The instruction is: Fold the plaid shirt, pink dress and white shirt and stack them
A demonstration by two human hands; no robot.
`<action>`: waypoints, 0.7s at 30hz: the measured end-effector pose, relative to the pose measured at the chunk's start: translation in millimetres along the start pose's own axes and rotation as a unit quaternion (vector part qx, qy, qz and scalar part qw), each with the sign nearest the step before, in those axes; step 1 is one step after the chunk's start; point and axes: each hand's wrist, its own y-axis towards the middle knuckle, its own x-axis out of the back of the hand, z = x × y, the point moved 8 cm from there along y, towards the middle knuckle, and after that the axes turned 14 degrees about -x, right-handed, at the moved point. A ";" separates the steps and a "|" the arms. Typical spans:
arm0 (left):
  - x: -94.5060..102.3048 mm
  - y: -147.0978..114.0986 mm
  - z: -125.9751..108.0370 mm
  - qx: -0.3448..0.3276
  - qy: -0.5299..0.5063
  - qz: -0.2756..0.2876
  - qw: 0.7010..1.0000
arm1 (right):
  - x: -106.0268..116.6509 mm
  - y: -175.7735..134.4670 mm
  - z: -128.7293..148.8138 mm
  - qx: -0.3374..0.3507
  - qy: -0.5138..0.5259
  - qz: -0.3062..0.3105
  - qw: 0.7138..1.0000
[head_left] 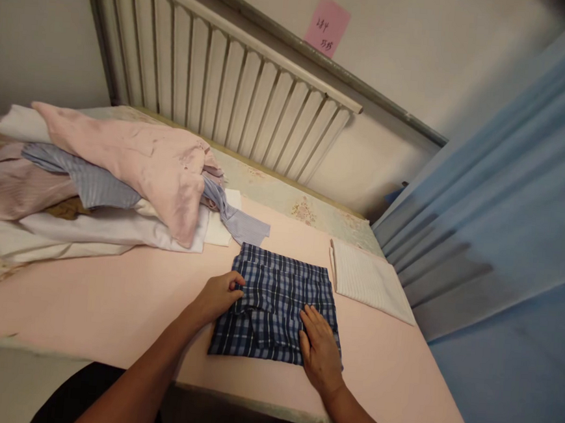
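Note:
A navy, blue and white plaid shirt (275,302) lies folded into a rough square on the pink table cover, with some creases in its middle. At its left edge, my left hand (218,296) has thumb and fingers closed together on the fabric. My right hand (319,348) rests flat on the lower right part of the shirt, fingers stretched out. To the right of the shirt lies a folded white striped garment (372,280).
A loose heap of clothes (134,161), pink, grey-blue and white, covers the left of the table. The pink cover (108,308) ends at the near edge. Behind stand a radiator (224,83) and a wall with a pink note (327,26). A blue curtain (502,216) hangs at right.

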 end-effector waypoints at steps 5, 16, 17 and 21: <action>-0.7 -0.4 1.2 -0.003 -0.006 0.001 1.000 | 1.7 0.1 0.9 0.001 0.003 -0.004 1.000; -0.2 0.9 0.9 -0.007 0.010 0.003 1.000 | 0.0 0.0 0.5 0.003 0.000 0.004 1.000; -0.1 1.0 0.7 -0.008 0.010 0.003 1.000 | 0.1 0.0 0.5 0.003 -0.001 0.003 1.000; 0.6 0.6 -0.5 -0.006 0.009 0.002 1.000 | 1.3 -0.2 1.4 0.008 -0.001 -0.004 1.000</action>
